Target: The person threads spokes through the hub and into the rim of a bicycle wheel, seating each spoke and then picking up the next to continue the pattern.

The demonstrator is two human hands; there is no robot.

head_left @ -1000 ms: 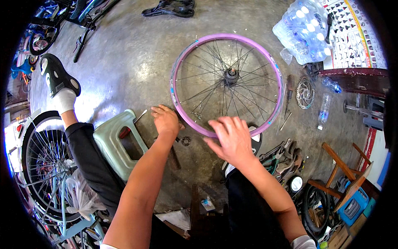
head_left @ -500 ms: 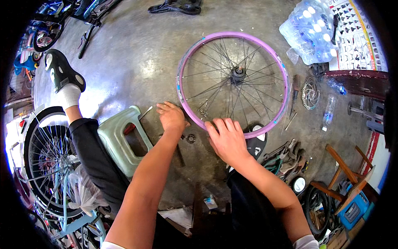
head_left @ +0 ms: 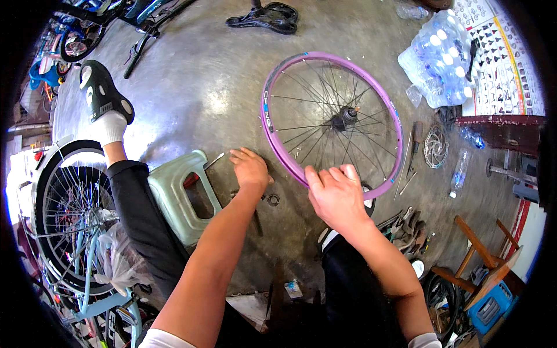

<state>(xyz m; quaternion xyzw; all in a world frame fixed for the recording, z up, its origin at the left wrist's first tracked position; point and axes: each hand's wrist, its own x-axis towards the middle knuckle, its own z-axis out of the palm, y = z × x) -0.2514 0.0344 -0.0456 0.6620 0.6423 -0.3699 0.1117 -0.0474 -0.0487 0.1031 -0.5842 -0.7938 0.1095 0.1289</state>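
The right hand (head_left: 338, 196) pinches the purple wheel (head_left: 346, 118) at its seven o'clock; the left hand (head_left: 250, 169), loosely spread, hangs apart at eight. The wheel is ahead, toward one o'clock; a firm, even grip should prevent slipping.

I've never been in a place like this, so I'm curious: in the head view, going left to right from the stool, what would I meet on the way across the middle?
Stool → left hand → purple wheel → screwdriver → disc → clear bottle.
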